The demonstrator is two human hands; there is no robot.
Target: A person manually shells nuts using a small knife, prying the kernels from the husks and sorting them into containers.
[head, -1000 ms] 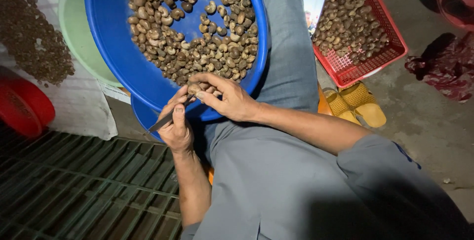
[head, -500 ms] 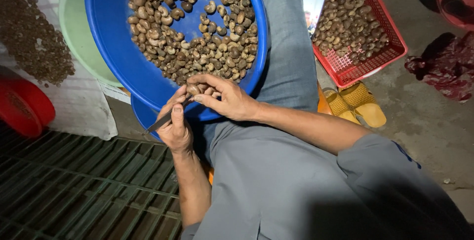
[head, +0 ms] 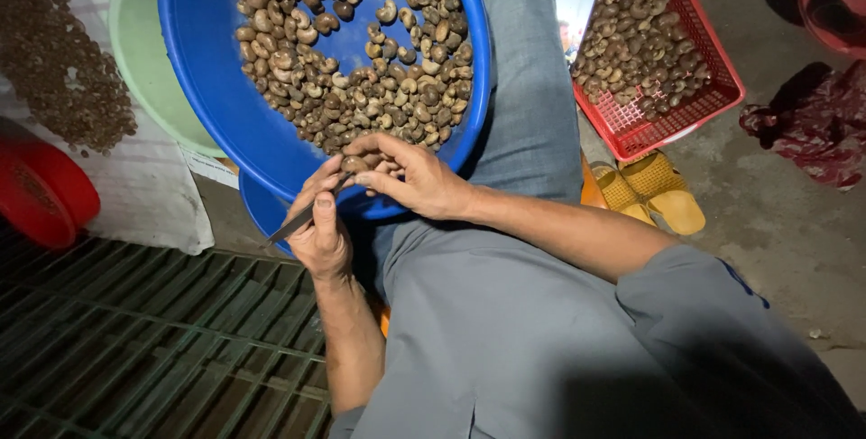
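A big blue basin (head: 194, 105) rests on my lap, holding many brown cashew nuts (head: 361, 87). At its near rim my right hand (head: 415, 182) pinches a single nut (head: 354, 165) between thumb and fingers. My left hand (head: 320, 236) is closed around a thin metal knife (head: 290, 222); its tip points up at that nut and touches or nearly touches it. The two hands meet over the basin's edge. A second blue basin (head: 262, 209) shows just under the first.
A red plastic basket (head: 713, 101) of nuts sits on the floor at right, with a lit phone (head: 575, 19) beside it. Yellow sandals (head: 658, 191) lie near my knee. A pale green basin (head: 149, 69), nuts on a white sack (head: 54, 69), a red bowl (head: 45, 191) and a metal grate (head: 135, 340) are at left.
Both hands stay in the same spot at the basin's rim. Only the fingers shift slightly on the nut.
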